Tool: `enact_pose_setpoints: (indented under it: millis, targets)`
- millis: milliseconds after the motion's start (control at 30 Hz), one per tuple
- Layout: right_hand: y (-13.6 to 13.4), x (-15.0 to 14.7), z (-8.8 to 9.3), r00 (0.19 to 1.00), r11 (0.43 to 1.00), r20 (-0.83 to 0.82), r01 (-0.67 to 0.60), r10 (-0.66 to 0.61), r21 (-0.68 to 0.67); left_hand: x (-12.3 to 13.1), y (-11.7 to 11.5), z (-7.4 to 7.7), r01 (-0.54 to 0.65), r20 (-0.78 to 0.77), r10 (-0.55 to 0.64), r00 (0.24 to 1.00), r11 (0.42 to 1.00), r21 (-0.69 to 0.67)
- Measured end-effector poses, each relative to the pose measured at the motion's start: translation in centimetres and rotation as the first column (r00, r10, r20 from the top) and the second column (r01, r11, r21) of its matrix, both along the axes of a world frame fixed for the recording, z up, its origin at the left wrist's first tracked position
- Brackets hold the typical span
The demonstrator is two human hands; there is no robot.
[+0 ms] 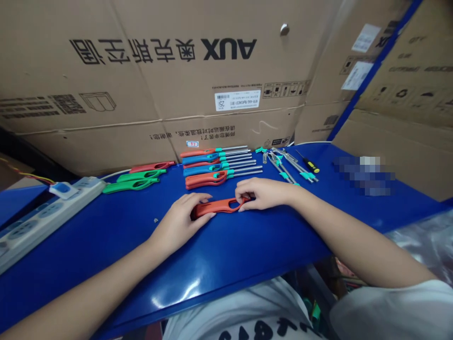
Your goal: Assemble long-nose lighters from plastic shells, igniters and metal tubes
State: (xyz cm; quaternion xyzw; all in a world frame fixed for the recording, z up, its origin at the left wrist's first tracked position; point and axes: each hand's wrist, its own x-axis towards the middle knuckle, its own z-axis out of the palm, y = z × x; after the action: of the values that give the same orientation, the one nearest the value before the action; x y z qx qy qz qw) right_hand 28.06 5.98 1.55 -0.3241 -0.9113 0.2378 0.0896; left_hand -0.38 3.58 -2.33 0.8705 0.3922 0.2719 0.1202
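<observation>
An orange-red plastic lighter handle lies flat on the blue table between my hands. My left hand grips its left end, fingers curled over it. My right hand pinches its right end with closed fingers. Just behind lies a row of finished long-nosed lighters in red and blue with metal tubes. To their left lie empty handle shells, red and green.
Loose metal tube parts with teal tips and a small yellow-handled screwdriver lie at the back right. A white power strip runs along the left. Large cardboard boxes wall off the back and right.
</observation>
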Motion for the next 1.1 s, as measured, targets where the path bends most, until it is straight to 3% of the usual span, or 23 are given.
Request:
enact_pose_setpoints:
  millis: [400, 567, 733, 800, 867, 967, 1100]
  targets:
    - [0.49, 1.06, 0.22, 0.993, 0.988, 0.080, 0.076, -0.087, 0.133, 0.05, 0.52, -0.14, -0.011, 0.113, 0.024, 0.993, 0.994, -0.112]
    - [0.69, 1.10, -0.11, 0.997, 0.979, 0.033, 0.060, -0.067, 0.194, 0.08, 0.78, -0.19, -0.013, 0.146, 0.033, 0.989, 0.990, -0.140]
    - [0.73, 1.00, -0.13, 0.977, 0.899, -0.143, 0.205, -0.161, 0.387, 0.22, 0.80, -0.22, -0.012, 0.160, 0.035, 0.986, 0.990, -0.144]
    - [0.68, 1.08, 0.03, 0.962, 0.876, -0.174, 0.264, -0.210, 0.404, 0.21, 0.78, -0.26, -0.014, 0.165, 0.039, 0.985, 0.989, -0.148]
    - [0.61, 1.17, 0.15, 0.959, 0.902, -0.188, 0.267, -0.213, 0.339, 0.16, 0.80, -0.29, -0.013, 0.175, 0.039, 0.984, 0.989, -0.149]
    - [0.37, 1.08, 0.13, 0.982, 0.980, -0.136, 0.150, -0.132, 0.129, 0.09, 0.95, -0.35, -0.001, 0.189, 0.030, 0.982, 0.989, -0.149]
    - [-0.20, 0.39, -0.25, 0.998, 0.995, -0.032, 0.053, -0.055, -0.084, 0.13, 1.11, -0.46, -0.015, 0.209, 0.047, 0.977, 0.988, -0.153]
